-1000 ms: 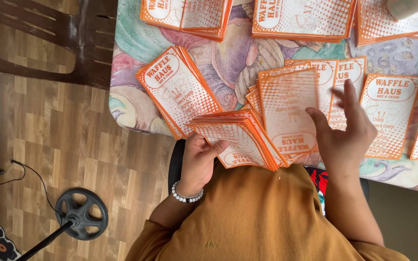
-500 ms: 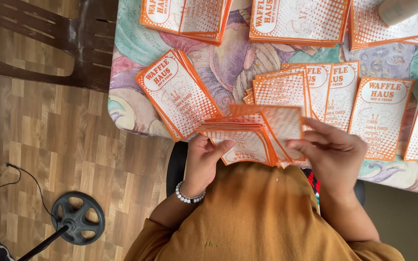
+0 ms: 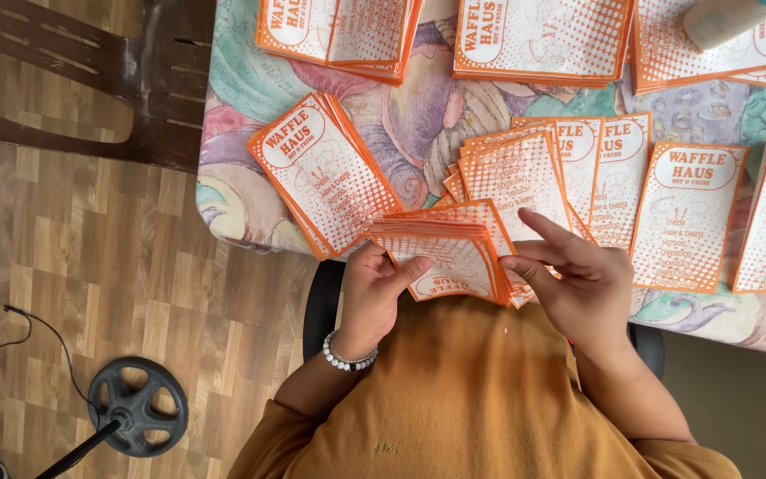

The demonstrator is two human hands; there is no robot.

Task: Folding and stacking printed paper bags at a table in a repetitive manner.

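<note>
Far left: wood floor, a round stand base (image 3: 137,406), a dark chair (image 3: 90,80) pushed against the table (image 3: 232,200) with its patterned cloth.

On the table edge, a fanned pile of orange-and-white flyers (image 3: 321,173) lay tilted, just left of the hands. More piles sat along the far side, top pile (image 3: 339,35) among them.

Left hand (image 3: 379,293) (bead bracelet at the wrist) was closed around a thick stack (image 3: 449,248), thumb on top, fingers under. The stack was held over the table edge, just in front of the body, its long axis running left to right across the person, the sheets fanning out toward the right.

Right hand (image 3: 578,279) was open, fingers spread and half curled, the fingertips touching the stack's right end where the sheets fan; gripping nothing that I could see. It was the hand nearer the loose edges.

Right of that: single flyers in a row (image 3: 689,217), upright to the viewer, and a pale cylinder (image 3: 724,19) at the top edge.
</note>
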